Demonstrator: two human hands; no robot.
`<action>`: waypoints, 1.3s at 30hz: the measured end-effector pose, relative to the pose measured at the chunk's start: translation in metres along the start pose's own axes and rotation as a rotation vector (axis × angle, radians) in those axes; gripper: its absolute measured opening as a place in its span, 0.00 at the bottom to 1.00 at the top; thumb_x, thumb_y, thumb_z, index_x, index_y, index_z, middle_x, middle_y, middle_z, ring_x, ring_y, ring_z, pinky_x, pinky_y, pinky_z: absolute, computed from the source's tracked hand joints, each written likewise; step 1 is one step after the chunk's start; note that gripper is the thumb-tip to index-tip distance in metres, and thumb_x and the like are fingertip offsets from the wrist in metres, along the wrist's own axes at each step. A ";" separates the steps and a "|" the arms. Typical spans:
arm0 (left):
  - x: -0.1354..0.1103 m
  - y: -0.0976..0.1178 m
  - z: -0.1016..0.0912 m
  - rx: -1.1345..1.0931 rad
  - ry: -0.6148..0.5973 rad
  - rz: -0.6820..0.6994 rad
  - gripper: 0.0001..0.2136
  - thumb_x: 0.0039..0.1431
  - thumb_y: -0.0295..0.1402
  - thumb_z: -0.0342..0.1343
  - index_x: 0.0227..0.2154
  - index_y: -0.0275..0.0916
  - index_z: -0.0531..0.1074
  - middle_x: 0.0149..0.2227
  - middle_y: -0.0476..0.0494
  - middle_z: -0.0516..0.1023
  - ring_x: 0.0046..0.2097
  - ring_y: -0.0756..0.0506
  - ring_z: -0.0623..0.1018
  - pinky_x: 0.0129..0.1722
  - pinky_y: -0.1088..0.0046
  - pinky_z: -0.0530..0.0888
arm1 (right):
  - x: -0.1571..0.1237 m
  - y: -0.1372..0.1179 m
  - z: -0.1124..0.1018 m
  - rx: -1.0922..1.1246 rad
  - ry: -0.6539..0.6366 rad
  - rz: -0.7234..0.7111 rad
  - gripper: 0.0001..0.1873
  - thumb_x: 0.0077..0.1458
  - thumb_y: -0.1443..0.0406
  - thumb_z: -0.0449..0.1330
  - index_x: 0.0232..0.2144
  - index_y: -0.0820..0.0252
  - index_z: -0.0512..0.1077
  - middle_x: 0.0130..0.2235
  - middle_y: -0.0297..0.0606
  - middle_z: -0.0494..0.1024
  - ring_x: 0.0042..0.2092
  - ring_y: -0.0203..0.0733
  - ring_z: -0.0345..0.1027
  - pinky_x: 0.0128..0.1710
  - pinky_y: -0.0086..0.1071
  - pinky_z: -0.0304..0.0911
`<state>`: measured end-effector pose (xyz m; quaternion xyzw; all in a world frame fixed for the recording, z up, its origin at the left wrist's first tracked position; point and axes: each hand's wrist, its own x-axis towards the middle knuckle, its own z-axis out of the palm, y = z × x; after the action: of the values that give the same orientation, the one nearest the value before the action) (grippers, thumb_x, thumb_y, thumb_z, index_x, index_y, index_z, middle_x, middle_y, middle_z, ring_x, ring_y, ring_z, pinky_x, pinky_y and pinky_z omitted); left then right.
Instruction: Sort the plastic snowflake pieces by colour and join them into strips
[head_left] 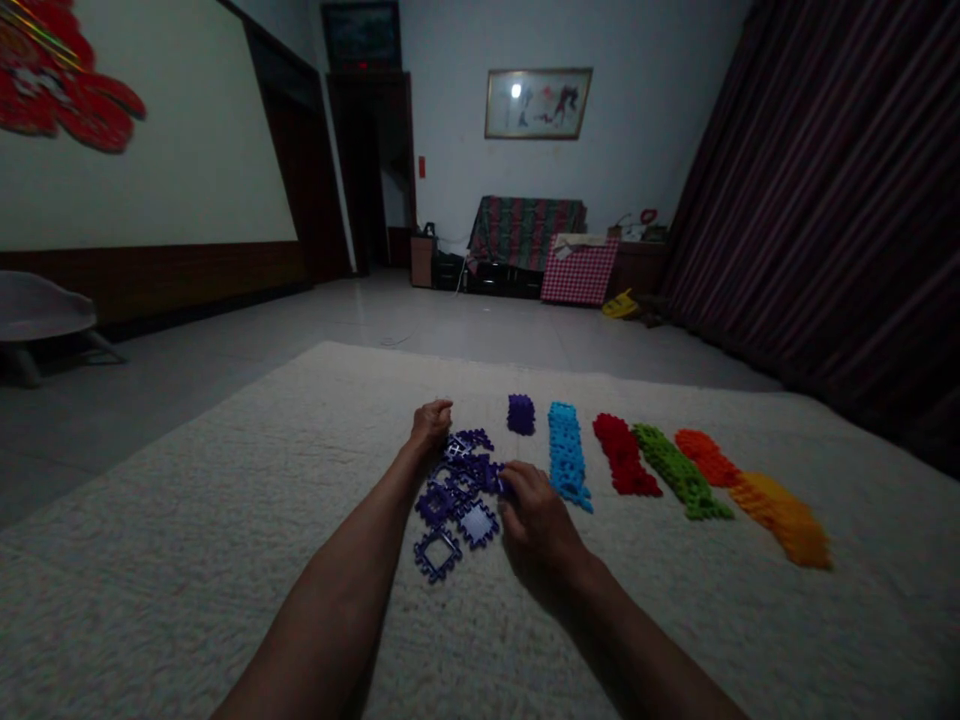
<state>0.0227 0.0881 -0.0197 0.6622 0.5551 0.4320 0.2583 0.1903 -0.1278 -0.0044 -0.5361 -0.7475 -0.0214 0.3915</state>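
A loose pile of purple interlocking plastic tiles (436, 505) with notched edges lies on the pale mat between my hands. Some are open square frames, others filled plates. At the pile's right side, my right hand (538, 510) pinches a purple tile (498, 480) between thumb and fingers. My left hand (432, 420) is by the far left edge of the pile, its fingers curled in; whatever they may hold is hidden. Beyond the pile stands a small purple stack (521, 414), apart from both hands.
To the right run rows of tiles: light blue (567, 455), red (626, 458), green (681, 475), orange-red (706, 457) and yellow-orange (784, 518). They lie on a textured mat (225, 480). A grey chair (46, 305) is at left, a dark curtain (825, 200) at right.
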 end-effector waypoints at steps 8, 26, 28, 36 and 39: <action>0.015 -0.014 0.007 0.091 -0.052 0.095 0.16 0.57 0.28 0.51 0.45 0.38 0.80 0.43 0.43 0.83 0.42 0.47 0.81 0.47 0.74 0.75 | 0.001 0.014 0.020 -0.036 -0.054 0.035 0.20 0.55 0.73 0.52 0.50 0.61 0.70 0.54 0.49 0.73 0.56 0.51 0.65 0.59 0.52 0.61; 0.018 -0.022 0.015 0.157 -0.050 0.151 0.16 0.57 0.28 0.50 0.45 0.37 0.80 0.45 0.42 0.83 0.47 0.45 0.80 0.53 0.70 0.74 | 0.005 0.019 0.022 0.126 0.042 0.199 0.27 0.55 0.67 0.54 0.57 0.59 0.66 0.53 0.47 0.74 0.56 0.48 0.68 0.58 0.45 0.65; 0.018 -0.023 0.016 0.146 -0.053 0.146 0.17 0.57 0.28 0.50 0.45 0.38 0.79 0.45 0.43 0.83 0.47 0.45 0.80 0.53 0.70 0.74 | 0.001 0.015 0.025 0.089 0.027 0.195 0.30 0.52 0.67 0.56 0.59 0.61 0.64 0.56 0.49 0.71 0.59 0.50 0.65 0.60 0.47 0.63; 0.017 -0.018 0.014 0.165 -0.055 0.152 0.16 0.58 0.28 0.50 0.45 0.37 0.80 0.45 0.42 0.83 0.46 0.45 0.81 0.52 0.71 0.74 | -0.002 0.022 0.029 0.000 -0.005 0.225 0.29 0.49 0.66 0.57 0.55 0.62 0.67 0.54 0.51 0.74 0.56 0.53 0.68 0.57 0.48 0.65; 0.015 -0.015 0.011 0.195 -0.058 0.145 0.16 0.58 0.28 0.51 0.45 0.37 0.80 0.45 0.42 0.82 0.47 0.45 0.80 0.53 0.71 0.73 | 0.000 0.025 0.027 0.000 -0.048 0.233 0.28 0.49 0.65 0.58 0.54 0.62 0.69 0.53 0.51 0.75 0.55 0.53 0.69 0.57 0.47 0.65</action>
<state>0.0248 0.1078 -0.0328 0.7347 0.5374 0.3744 0.1766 0.1952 -0.1053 -0.0331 -0.6198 -0.6892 0.0372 0.3734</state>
